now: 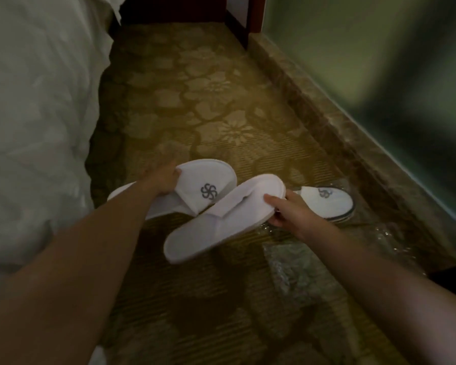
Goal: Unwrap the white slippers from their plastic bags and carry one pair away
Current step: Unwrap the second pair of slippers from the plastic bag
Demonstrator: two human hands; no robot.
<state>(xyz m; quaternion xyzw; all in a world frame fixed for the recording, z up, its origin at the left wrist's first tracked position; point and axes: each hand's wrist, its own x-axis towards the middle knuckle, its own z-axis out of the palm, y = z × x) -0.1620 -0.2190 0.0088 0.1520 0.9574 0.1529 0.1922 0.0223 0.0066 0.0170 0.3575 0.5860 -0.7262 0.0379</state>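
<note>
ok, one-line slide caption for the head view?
Left hand and right hand each hold an unwrapped white slipper above patterned carpet; another pair lies bagged.

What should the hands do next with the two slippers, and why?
Probably bring them together into one hand. The left hand holds the logo slipper, the right hand the plain one, both unwrapped, ready for carrying away.

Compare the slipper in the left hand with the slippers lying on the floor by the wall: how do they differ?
The held slipper is bare and out of its wrapping; the floor slippers look still inside a clear plastic bag. The held slipper is lifted off the carpet, gripped by the left hand; the floor slippers lie untouched, apparently stacked. Both are white with the same grey swirl logo.
</note>
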